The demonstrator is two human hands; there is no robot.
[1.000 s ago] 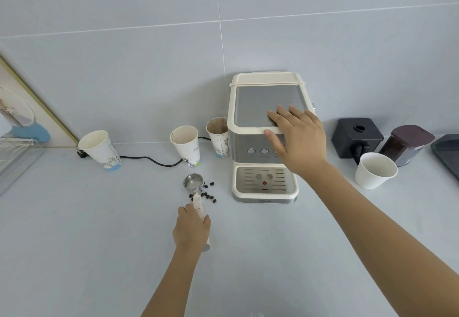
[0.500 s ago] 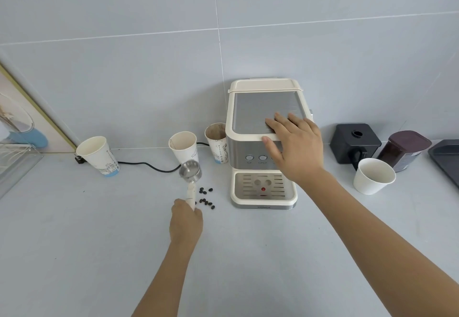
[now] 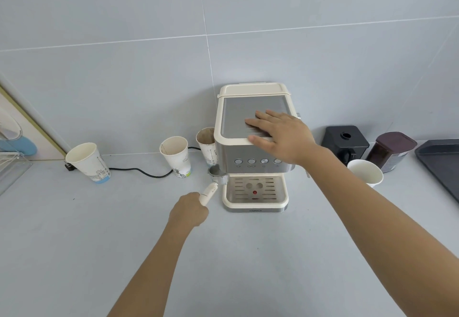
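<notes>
A cream and steel espresso machine (image 3: 253, 152) stands against the tiled wall. My right hand (image 3: 278, 134) lies flat on its top plate, fingers straight, thumb over the front edge. My left hand (image 3: 190, 210) grips the cream handle of a portafilter (image 3: 214, 180). Its metal basket sits at the machine's left front corner, just below the button row and beside the drip tray (image 3: 255, 190). The coffee beans that lay on the counter are hidden from view.
Three printed paper cups (image 3: 88, 161) (image 3: 176, 156) (image 3: 207, 145) and a black cable (image 3: 139, 171) stand left of the machine. To the right are a plain white cup (image 3: 365, 174), a black grinder (image 3: 344, 141), a dark jar (image 3: 390, 150) and a dark tray (image 3: 439, 165).
My left hand lifted the portafilter off the counter and carried it right, up to the machine's left front corner. My right hand slid further onto the machine's top.
</notes>
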